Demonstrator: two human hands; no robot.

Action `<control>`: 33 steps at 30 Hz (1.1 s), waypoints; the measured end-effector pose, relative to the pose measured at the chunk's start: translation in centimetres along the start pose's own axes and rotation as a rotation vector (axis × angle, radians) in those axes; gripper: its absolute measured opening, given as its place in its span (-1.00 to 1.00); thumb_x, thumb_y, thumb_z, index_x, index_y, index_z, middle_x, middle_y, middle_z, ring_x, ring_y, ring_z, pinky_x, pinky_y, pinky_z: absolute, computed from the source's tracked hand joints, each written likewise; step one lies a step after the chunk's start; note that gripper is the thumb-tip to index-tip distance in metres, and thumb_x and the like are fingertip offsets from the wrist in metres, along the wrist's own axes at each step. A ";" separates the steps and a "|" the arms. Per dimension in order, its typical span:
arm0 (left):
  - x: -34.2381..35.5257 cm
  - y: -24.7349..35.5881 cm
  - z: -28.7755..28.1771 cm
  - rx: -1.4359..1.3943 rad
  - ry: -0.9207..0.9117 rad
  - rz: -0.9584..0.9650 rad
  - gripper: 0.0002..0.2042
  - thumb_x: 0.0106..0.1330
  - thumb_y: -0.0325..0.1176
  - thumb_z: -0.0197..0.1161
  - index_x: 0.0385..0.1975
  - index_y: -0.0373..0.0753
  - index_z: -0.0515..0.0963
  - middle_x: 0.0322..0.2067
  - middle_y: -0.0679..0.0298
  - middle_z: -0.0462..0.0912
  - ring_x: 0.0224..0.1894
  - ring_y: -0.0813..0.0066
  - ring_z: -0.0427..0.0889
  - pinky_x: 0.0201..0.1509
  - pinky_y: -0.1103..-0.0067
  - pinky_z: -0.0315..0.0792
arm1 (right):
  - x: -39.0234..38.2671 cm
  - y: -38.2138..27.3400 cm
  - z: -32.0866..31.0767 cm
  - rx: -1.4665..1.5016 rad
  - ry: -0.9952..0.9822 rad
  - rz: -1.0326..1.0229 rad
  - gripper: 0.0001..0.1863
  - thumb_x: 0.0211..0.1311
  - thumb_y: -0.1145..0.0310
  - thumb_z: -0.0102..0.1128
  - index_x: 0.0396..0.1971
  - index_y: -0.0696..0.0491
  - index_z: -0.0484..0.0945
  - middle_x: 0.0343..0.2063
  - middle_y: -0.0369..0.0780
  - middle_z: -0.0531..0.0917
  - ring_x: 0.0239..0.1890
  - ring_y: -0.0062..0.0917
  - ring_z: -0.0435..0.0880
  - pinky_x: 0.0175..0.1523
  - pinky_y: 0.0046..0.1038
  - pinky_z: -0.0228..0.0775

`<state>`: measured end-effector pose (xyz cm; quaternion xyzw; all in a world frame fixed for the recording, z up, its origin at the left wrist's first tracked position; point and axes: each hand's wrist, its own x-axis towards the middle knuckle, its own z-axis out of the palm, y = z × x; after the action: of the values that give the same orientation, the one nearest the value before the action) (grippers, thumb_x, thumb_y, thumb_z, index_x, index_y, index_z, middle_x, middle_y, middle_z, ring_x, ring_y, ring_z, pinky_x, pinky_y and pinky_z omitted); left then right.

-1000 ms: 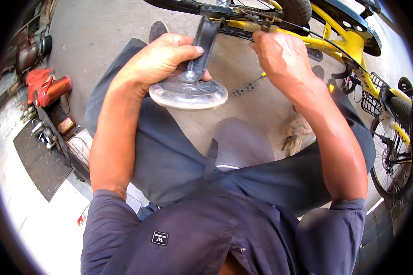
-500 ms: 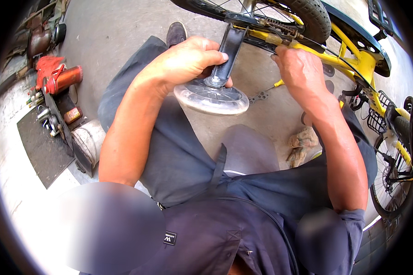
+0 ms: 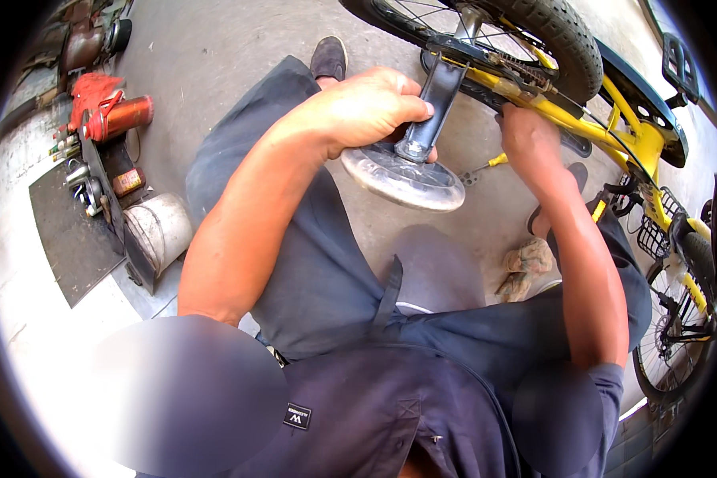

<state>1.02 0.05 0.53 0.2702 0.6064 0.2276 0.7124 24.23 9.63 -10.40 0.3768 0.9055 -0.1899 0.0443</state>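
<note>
Gripping the black bracket (image 3: pixel 440 99) of a clear-rimmed wheel (image 3: pixel 406 182) beside the yellow bicycle frame (image 3: pixel 570 119), the left hand (image 3: pixel 370 111) contrasts with the right hand (image 3: pixel 530 142), curled near that frame, contents indeterminable.

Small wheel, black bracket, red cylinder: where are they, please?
Small wheel (image 3: pixel 401 178), head view: its upper face.
Black bracket (image 3: pixel 441 102), head view: middle of its length.
Red cylinder (image 3: pixel 127 117), head view: its curved side.
</note>
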 end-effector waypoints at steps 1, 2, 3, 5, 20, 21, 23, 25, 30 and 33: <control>0.0 -0.2 -0.1 0.008 0.009 0.004 -0.79 0.36 -0.32 0.09 -0.34 -0.36 0.54 -0.42 0.10 0.72 -0.39 0.48 0.69 -0.23 0.61 0.52 | -0.4 0.2 -0.3 -0.002 0.005 -0.017 -0.78 0.23 0.30 0.09 -0.45 0.15 0.55 -0.54 0.02 0.61 -0.36 -0.01 0.62 -0.27 -0.10 0.43; 0.1 -0.4 -0.1 0.015 0.016 0.009 -0.79 0.36 -0.32 0.08 -0.35 -0.36 0.54 -0.42 0.10 0.72 -0.40 0.49 0.69 -0.23 0.61 0.52 | -0.9 0.4 -0.7 -0.005 0.011 -0.032 -0.79 0.22 0.31 0.09 -0.46 0.15 0.55 -0.55 0.02 0.61 -0.36 -0.01 0.62 -0.27 -0.10 0.43; 0.1 -0.6 -0.1 0.023 0.023 0.015 -0.79 0.36 -0.32 0.08 -0.35 -0.36 0.55 -0.42 0.11 0.72 -0.40 0.49 0.68 -0.24 0.61 0.52 | -1.4 0.4 -1.1 -0.009 0.017 -0.047 -0.79 0.21 0.31 0.09 -0.47 0.15 0.55 -0.55 0.02 0.61 -0.36 -0.01 0.62 -0.28 -0.10 0.43; -0.1 -0.2 0.0 -0.020 0.007 0.003 -0.79 0.36 -0.33 0.08 -0.36 -0.36 0.55 -0.42 0.10 0.72 -0.41 0.49 0.68 -0.25 0.61 0.52 | -2.1 -0.3 -2.2 -0.058 -0.058 0.011 -0.82 0.18 0.34 0.08 -0.46 0.14 0.55 -0.54 0.04 0.61 -0.36 -0.01 0.62 -0.26 -0.09 0.42; 0.8 -0.7 -1.7 -0.128 0.001 0.000 -0.74 0.33 -0.29 0.21 -0.17 -0.40 0.49 -0.39 -0.02 0.69 -0.34 0.23 0.73 -0.23 0.41 0.63 | -8.1 0.7 -9.5 -0.004 0.237 -0.037 -0.85 0.04 0.46 0.06 -0.60 0.21 0.51 -0.55 0.04 0.60 -0.37 -0.03 0.61 -0.26 -0.10 0.43; 0.7 -0.5 -1.7 -0.130 -0.005 -0.029 -0.73 0.33 -0.30 0.21 -0.16 -0.40 0.48 -0.39 -0.03 0.69 -0.34 0.23 0.73 -0.23 0.40 0.64 | -8.3 0.9 -9.4 0.015 0.279 -0.051 -0.86 0.02 0.48 0.04 -0.61 0.22 0.52 -0.54 0.05 0.61 -0.37 -0.02 0.61 -0.26 -0.09 0.44; 0.5 -0.4 -1.7 -0.143 0.027 -0.028 -0.74 0.32 -0.31 0.22 -0.18 -0.40 0.53 -0.40 0.02 0.70 -0.39 0.29 0.72 -0.29 0.43 0.63 | -8.3 1.0 -9.9 0.035 0.271 -0.007 -0.78 0.14 0.32 0.22 -0.52 0.18 0.54 -0.56 0.02 0.57 -0.34 -0.04 0.59 -0.21 -0.11 0.41; 1.0 -0.9 -2.4 -0.156 0.019 -0.009 -0.80 0.33 -0.34 0.21 -0.21 -0.36 0.55 -0.39 0.05 0.71 -0.41 0.37 0.72 -0.37 0.48 0.62 | -8.6 1.2 -10.1 0.076 0.274 0.023 -0.79 0.13 0.33 0.21 -0.51 0.20 0.55 -0.56 0.05 0.57 -0.35 -0.03 0.60 -0.22 -0.10 0.41; 0.8 -0.2 -2.6 -0.082 0.062 -0.037 -0.79 0.31 -0.33 0.23 -0.21 -0.36 0.57 -0.41 0.13 0.69 -0.43 0.41 0.69 -0.33 0.50 0.61 | -8.6 1.3 -11.7 0.028 0.096 0.103 -0.79 0.10 0.41 0.03 -0.53 0.18 0.63 -0.53 0.00 0.67 -0.40 -0.16 0.70 -0.26 -0.19 0.53; 1.1 0.0 -2.0 -0.073 0.125 -0.024 -0.78 0.30 -0.30 0.24 -0.22 -0.34 0.58 -0.42 0.18 0.68 -0.43 0.45 0.67 -0.31 0.53 0.58 | -8.8 1.9 -11.9 0.022 0.125 0.049 -0.78 0.11 0.41 0.01 -0.50 0.17 0.63 -0.49 0.00 0.68 -0.37 -0.18 0.71 -0.24 -0.21 0.53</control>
<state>-0.74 0.93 -0.51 0.2221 0.6440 0.2575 0.6853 32.63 9.47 1.96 0.4106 0.8948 -0.1750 -0.0119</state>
